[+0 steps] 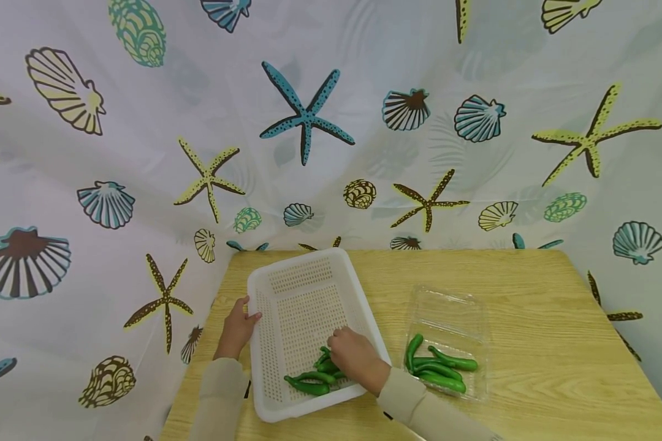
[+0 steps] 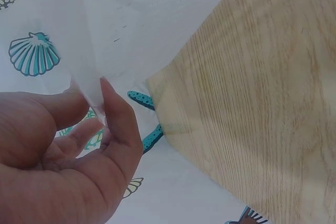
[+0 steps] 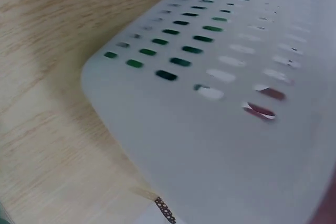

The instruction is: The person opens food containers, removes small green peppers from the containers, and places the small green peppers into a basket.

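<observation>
My left hand (image 1: 237,329) grips the left rim of a white perforated plastic basket (image 1: 293,264). In the left wrist view, that hand's thumb and fingers (image 2: 122,114) pinch the basket's edge. My right hand (image 1: 357,358) is inside the basket by its right wall, fingers curled down close over several green peppers (image 1: 311,387) at the near end. Its fingertips are hidden, so I cannot tell whether they hold a pepper. The right wrist view shows only the basket's outer wall (image 3: 157,106), with green showing through its slots.
Right of the basket, a clear plastic clamshell box (image 1: 449,313) lies open with several green peppers (image 1: 444,370) in its near half. Both stand on a wood-grain table (image 1: 540,324). White cloth (image 1: 364,73) printed with shells and starfish hangs behind and at the sides.
</observation>
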A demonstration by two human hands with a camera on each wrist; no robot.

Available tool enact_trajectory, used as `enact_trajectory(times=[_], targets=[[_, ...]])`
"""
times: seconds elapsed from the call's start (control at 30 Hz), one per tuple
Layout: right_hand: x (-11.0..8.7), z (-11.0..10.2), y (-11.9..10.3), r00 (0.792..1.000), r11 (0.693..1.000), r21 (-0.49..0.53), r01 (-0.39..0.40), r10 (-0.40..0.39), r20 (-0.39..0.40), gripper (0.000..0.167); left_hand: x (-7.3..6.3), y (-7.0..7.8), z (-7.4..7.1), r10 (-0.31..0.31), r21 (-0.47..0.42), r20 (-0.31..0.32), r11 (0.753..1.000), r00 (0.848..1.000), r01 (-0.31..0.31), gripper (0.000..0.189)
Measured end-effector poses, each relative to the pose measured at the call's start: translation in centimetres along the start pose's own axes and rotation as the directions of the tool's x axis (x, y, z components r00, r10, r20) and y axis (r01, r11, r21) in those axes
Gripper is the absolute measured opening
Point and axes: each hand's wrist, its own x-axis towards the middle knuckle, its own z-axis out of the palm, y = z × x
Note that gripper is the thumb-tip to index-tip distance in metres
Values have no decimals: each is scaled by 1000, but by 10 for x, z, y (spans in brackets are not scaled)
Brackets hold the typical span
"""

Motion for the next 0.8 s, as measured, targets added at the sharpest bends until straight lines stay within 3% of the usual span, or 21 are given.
enact_trajectory(times=[0.13, 0.37, 0.8], targets=[[-2, -11, 1, 998, 1000, 10, 15, -14, -61, 4, -1, 2, -1, -5, -4, -1, 1000, 1000, 5, 59], [-5, -22, 7, 998, 996, 93, -11, 17, -65, 9, -1, 2, -1, -4, -4, -1, 1000, 1000, 4, 59], [-14, -37, 24, 993, 995, 102, -14, 26, -112, 19, -3, 3, -1, 1, -2, -12, 1000, 1000, -1, 58]])
